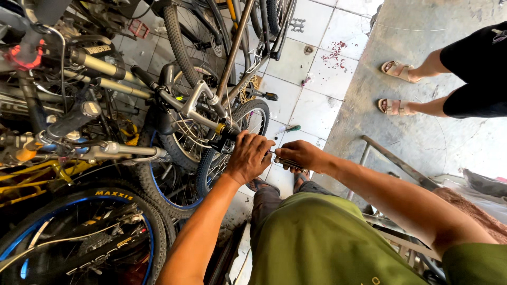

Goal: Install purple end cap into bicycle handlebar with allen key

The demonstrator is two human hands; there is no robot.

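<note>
1. The left hand [248, 157] closes round the black end of the handlebar [198, 113], fingers curled over the grip and knuckles up. The bar end sits under its palm, and the silver bar runs away up and to the left of it.

2. The right hand [302, 155] sits just beside the left, fingers pressed together round a slim metal tool [280, 161], tip pointing at the bar end. What kind of tool it is, I cannot tell; most of it is hidden in the fist.

3. Risk, as I judge it: the tool tip works right next to the left fingers, so a slip off smooth metal could jab them.

4. Second risk: the bikes are packed tight. Push hard on the bar and the front wheel [232, 150] below the left hand could swing, shifting the whole stack.

5. Third: spokes and brake cables crowd just beyond the left hand, easy places to snag a knuckle or the tool.

6. Materials: polished tubular bar, dull rubber grip, knobbly black tyres with blue rims [79, 227] down by the left forearm.

7. The floor is pale glazed tile [317, 111] beyond the right hand, then rough grey concrete, where a bystander's sandalled feet [396, 87] stand well apart.
</note>
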